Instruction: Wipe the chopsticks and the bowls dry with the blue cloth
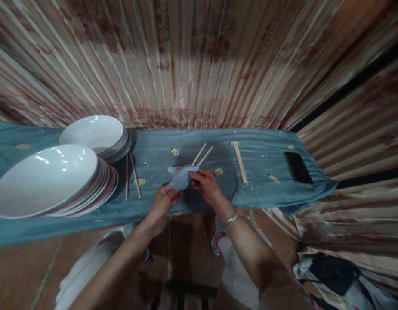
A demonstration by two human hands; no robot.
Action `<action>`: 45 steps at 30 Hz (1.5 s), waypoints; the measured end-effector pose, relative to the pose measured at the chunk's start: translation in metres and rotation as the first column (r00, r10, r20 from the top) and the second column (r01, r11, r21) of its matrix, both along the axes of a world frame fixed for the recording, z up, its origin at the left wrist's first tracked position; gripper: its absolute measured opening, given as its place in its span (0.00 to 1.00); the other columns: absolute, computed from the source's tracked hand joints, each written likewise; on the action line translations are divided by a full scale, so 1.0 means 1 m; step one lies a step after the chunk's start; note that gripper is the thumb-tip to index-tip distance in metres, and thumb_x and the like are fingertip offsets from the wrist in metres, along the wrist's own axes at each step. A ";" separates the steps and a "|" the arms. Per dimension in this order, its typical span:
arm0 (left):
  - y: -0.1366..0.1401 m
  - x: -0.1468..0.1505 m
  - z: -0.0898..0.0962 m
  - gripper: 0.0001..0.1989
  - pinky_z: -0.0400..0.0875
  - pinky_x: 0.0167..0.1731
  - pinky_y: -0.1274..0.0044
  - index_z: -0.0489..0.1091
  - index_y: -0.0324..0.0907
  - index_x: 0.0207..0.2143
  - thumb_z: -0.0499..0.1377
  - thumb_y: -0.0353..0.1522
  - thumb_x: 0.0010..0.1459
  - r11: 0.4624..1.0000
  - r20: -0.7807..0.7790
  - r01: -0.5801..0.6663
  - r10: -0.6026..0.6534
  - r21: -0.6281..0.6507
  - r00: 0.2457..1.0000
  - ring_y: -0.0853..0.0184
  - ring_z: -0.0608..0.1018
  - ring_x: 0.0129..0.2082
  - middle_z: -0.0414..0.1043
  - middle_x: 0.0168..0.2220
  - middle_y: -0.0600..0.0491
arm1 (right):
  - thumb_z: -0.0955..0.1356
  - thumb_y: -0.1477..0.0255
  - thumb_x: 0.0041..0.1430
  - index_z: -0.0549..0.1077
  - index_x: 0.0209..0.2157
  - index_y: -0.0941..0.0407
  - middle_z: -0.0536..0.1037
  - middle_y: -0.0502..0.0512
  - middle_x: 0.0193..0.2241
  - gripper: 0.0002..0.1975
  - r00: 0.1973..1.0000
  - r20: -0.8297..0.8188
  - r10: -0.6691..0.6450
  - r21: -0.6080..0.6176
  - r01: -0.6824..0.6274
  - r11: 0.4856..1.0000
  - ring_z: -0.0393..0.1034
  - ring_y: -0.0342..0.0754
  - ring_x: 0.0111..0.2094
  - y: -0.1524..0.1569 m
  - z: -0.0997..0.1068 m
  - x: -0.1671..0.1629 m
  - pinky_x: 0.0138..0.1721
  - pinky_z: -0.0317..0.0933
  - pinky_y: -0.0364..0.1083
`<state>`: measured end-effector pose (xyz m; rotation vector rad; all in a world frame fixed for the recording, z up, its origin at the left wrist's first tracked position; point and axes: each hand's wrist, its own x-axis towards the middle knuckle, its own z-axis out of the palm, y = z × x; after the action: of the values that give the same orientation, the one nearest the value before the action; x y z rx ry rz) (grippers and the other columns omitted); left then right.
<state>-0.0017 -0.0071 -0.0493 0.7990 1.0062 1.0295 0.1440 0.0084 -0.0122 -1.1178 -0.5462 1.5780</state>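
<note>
Between my two hands is a small light blue cloth (pixel 180 177). My left hand (pixel 165 199) pinches its lower left part, and my right hand (pixel 203 182) grips its right edge between thumb and fingers. A pair of chopsticks (pixel 202 155) sticks out beyond the cloth, pointing away from me; their near ends are hidden behind it, so I cannot tell whether they are held. To the left, a second pair of chopsticks (pixel 133 174) lies apart on the tablecloth. More chopsticks (pixel 240 163) lie side by side to the right of my right hand.
A stack of large white bowls (pixel 50 181) stands at the left, with a stack of smaller bowls (pixel 94 131) behind it. A black phone (pixel 297 167) lies at the right end of the blue-green tablecloth (pixel 263 193). Pleated curtains (pixel 186 64) hang behind the table.
</note>
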 end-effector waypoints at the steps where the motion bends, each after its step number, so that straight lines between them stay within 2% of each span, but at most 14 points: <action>1: -0.001 0.000 0.001 0.15 0.49 0.16 0.81 0.73 0.38 0.21 0.69 0.41 0.39 1.000 -0.006 0.012 -0.012 -0.009 1.000 0.77 0.60 0.15 0.68 0.17 0.56 | 0.77 0.69 0.30 0.75 0.21 0.57 0.70 0.42 0.13 0.13 1.000 -0.004 -0.027 -0.006 0.027 1.000 0.59 0.35 0.15 0.002 0.002 0.004 0.16 0.49 0.36; 5: -0.005 0.002 0.006 0.16 0.48 0.16 0.80 0.76 0.37 0.25 0.69 0.43 0.41 0.998 -0.035 0.056 -0.057 -0.027 0.998 0.77 0.59 0.15 0.67 0.18 0.57 | 0.77 0.70 0.29 0.74 0.21 0.57 0.70 0.42 0.15 0.14 0.992 -0.014 -0.129 -0.008 0.129 0.992 0.58 0.34 0.16 0.008 0.010 0.022 0.16 0.48 0.36; 13: -0.009 0.003 0.013 0.15 0.49 0.16 0.80 0.76 0.38 0.23 0.69 0.41 0.39 0.994 -0.064 0.095 -0.099 -0.056 0.993 0.77 0.60 0.15 0.71 0.19 0.55 | 0.77 0.70 0.34 0.71 0.22 0.57 0.67 0.41 0.17 0.13 0.975 -0.039 -0.219 0.093 0.222 0.971 0.57 0.34 0.18 0.015 0.013 0.053 0.16 0.46 0.37; 19: -0.007 0.004 0.010 0.14 0.56 0.18 0.80 0.75 0.39 0.22 0.71 0.39 0.35 0.998 -0.086 0.032 -0.037 -0.062 0.996 0.75 0.64 0.16 0.75 0.20 0.53 | 0.77 0.70 0.34 0.69 0.22 0.57 0.67 0.41 0.17 0.15 0.966 -0.079 -0.245 0.099 0.253 0.963 0.58 0.34 0.18 0.015 0.012 0.054 0.16 0.47 0.37; 30: -0.003 0.004 0.005 0.13 0.58 0.20 0.80 0.75 0.39 0.23 0.71 0.38 0.37 1.000 -0.075 0.003 -0.005 -0.020 0.997 0.74 0.66 0.17 0.74 0.21 0.54 | 0.78 0.69 0.30 0.72 0.21 0.57 0.69 0.42 0.15 0.14 0.992 -0.035 -0.122 0.007 0.122 0.993 0.58 0.34 0.17 0.006 0.011 0.025 0.16 0.48 0.37; 36: 0.001 0.002 0.004 0.10 0.56 0.19 0.79 0.75 0.39 0.23 0.68 0.34 0.36 1.000 -0.043 -0.015 0.015 0.001 0.999 0.74 0.65 0.17 0.73 0.19 0.54 | 0.76 0.69 0.32 0.74 0.21 0.56 0.69 0.42 0.14 0.12 0.999 -0.014 -0.037 -0.005 0.037 0.999 0.57 0.34 0.16 -0.001 0.003 0.005 0.16 0.48 0.37; 45: 0.001 -0.001 0.005 0.08 0.53 0.19 0.80 0.70 0.40 0.16 0.65 0.34 0.40 0.999 -0.047 -0.003 0.005 0.048 0.999 0.76 0.60 0.16 0.65 0.15 0.57 | 0.76 0.68 0.32 0.76 0.23 0.56 0.69 0.42 0.14 0.12 0.999 -0.015 0.049 0.003 -0.049 0.999 0.57 0.35 0.15 -0.007 -0.003 -0.007 0.16 0.49 0.37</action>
<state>-0.0024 -0.0060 -0.0440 0.8642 1.0271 1.0456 0.1365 0.0018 -0.0154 -1.0966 -0.5696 1.6262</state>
